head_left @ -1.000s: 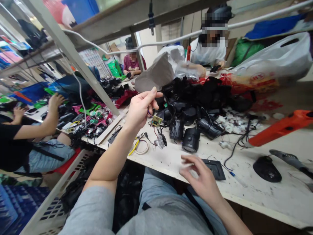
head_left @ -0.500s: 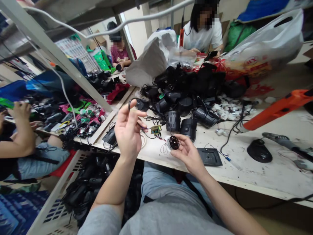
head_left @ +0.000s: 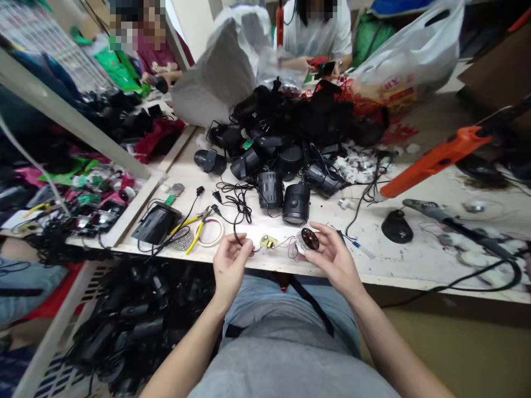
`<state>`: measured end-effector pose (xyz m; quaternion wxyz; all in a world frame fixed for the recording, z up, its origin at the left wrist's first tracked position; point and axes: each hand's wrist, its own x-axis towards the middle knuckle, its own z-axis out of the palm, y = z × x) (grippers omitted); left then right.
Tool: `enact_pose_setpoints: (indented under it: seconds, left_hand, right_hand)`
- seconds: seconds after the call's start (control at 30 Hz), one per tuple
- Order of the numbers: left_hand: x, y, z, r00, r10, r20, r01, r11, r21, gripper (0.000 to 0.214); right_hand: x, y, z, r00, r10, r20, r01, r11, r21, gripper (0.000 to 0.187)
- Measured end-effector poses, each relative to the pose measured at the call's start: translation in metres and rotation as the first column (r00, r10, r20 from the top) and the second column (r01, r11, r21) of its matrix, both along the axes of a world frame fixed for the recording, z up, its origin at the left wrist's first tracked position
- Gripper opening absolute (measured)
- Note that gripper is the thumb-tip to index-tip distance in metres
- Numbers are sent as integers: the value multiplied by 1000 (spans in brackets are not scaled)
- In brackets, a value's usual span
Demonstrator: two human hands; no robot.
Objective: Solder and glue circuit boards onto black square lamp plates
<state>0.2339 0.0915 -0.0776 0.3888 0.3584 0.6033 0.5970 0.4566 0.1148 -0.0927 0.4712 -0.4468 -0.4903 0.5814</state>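
My left hand (head_left: 233,258) is closed on a black cable (head_left: 237,229) at the table's front edge. Between the fingers and thumb of my right hand (head_left: 335,251) is a round part with a dark, hole-patterned disc (head_left: 310,239) and a pale backing. Thin red and dark wires join this part to a small circuit board (head_left: 269,241), which sits between my hands beside the cable's end. Just beyond them stand two black cylindrical housings (head_left: 296,203). Left of my left hand lie yellow-handled pliers (head_left: 194,228) and a pale ring (head_left: 222,228).
A heap of black housings (head_left: 290,152) and white pieces (head_left: 359,163) covers the table's far side. An orange tool (head_left: 433,163) slants in from the right above a black mouse-shaped piece (head_left: 397,226). A crate (head_left: 74,331) of black parts stands below left. Two people work opposite.
My left hand has come down from a raised, loosely curled position to the table edge, with the cable in its fingers. My right hand still holds the round part. The view has shifted.
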Motion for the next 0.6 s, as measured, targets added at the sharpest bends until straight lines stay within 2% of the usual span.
enact_pose_setpoints:
  seconds: [0.1, 0.2, 0.27, 0.33, 0.37, 0.43, 0.47, 0.53, 0.6]
  left_hand:
    - [4, -14, -16, 983, -172, -66, 158, 971, -177, 42]
    - [7, -27, -21, 910, -353, -216, 288, 915, -282, 50]
    - [12, -29, -17, 848, -394, -354, 328, 915, -233, 52]
    - [21, -23, -10, 797, -378, -471, 386, 919, -84, 40]
    - [27, -16, -7, 775, -369, -513, 431, 902, 3, 30]
    - [42, 0, -3, 730, -370, -575, 535, 833, 144, 16]
    - [49, 10, -3, 704, -383, -598, 583, 793, 177, 19]
    - [64, 26, -6, 647, -446, -618, 661, 732, 165, 35]
    - [76, 38, -12, 615, -539, -575, 700, 709, 83, 42]
  right_hand:
    - [22, -2, -5, 986, -87, 145, 75, 994, 80, 65]
    - [43, -1, -7, 963, -129, 235, 111, 990, 88, 63]
    - [53, 0, -6, 966, -103, 238, 93, 994, 49, 61]
    - [59, 1, -5, 971, -69, 230, 65, 998, 25, 59]
    - [60, 2, -4, 970, -59, 234, 55, 998, 26, 58]
    - [61, 3, -2, 964, -54, 259, 42, 998, 51, 58]
    - [60, 3, -1, 961, -51, 273, 34, 997, 66, 58]
    - [61, 4, 0, 955, -36, 293, 10, 996, 88, 58]
    - [63, 5, 1, 952, -21, 305, -9, 995, 95, 57]
